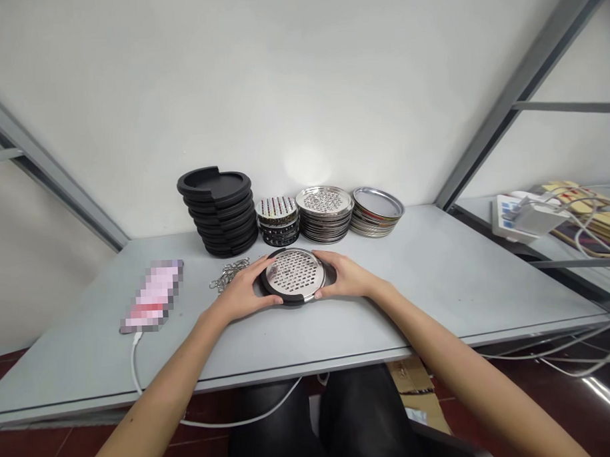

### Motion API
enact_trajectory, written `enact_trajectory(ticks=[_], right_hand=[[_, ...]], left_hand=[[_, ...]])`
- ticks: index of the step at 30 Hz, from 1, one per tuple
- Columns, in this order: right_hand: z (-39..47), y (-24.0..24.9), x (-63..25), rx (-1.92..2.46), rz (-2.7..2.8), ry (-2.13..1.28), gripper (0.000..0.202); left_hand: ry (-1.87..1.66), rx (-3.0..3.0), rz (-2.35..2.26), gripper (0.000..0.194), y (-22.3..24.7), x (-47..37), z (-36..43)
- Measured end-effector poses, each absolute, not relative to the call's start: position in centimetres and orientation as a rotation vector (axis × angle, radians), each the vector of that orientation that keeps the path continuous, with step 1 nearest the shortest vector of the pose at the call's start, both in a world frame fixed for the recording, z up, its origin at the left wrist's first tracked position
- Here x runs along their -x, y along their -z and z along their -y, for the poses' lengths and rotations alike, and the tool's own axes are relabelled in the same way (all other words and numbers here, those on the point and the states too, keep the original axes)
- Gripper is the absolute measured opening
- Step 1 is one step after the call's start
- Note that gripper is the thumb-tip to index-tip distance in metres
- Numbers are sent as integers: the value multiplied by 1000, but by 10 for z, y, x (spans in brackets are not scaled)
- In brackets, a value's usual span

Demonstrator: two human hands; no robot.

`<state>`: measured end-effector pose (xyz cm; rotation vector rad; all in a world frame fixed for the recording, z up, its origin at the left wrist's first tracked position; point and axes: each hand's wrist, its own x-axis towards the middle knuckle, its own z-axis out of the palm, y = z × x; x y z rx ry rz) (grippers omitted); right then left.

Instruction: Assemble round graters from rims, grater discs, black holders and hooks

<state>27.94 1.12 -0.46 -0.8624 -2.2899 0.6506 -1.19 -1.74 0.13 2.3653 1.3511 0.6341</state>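
Got left hand (248,290) and right hand (345,275) clamped on opposite sides of round perforated silver metal disc (295,272), part-rimmed by black ring-shaped holder (290,299). With thumbs (272,300) at near edge, fingers (260,264) toward far edge, forearms (165,383) angled inward. Silver metal clips (229,274) left of disc; stacked black round holders (225,221) behind-left.

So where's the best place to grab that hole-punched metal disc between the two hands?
Probably the right-hand edge of the metal disc, coming in from the right and spanning its curve from near to far. The disc lies nearly flat, and the black holder wraps its left side, while the rim on the right is bare metal, so it looks easier to catch.
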Motion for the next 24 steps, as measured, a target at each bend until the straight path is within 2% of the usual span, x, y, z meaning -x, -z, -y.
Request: enact_trajectory(ticks=[4,10,16,24], right_hand=[[-13,5,-280,851,2300,-614,86],[-14,5,-280,858,2323,-565,88],[-14,6,-283,923,2363,-537,94],[-15,11,-286,939,2351,-553,97]], left_hand=[[-593,-2401,-1362,89,-1,11,19],[-464,-2432,-1407,99,1,7,24],[-501,-2464,-1426,91,0,6,22],[-733,-2476,-1340,74,-3,3,18]])
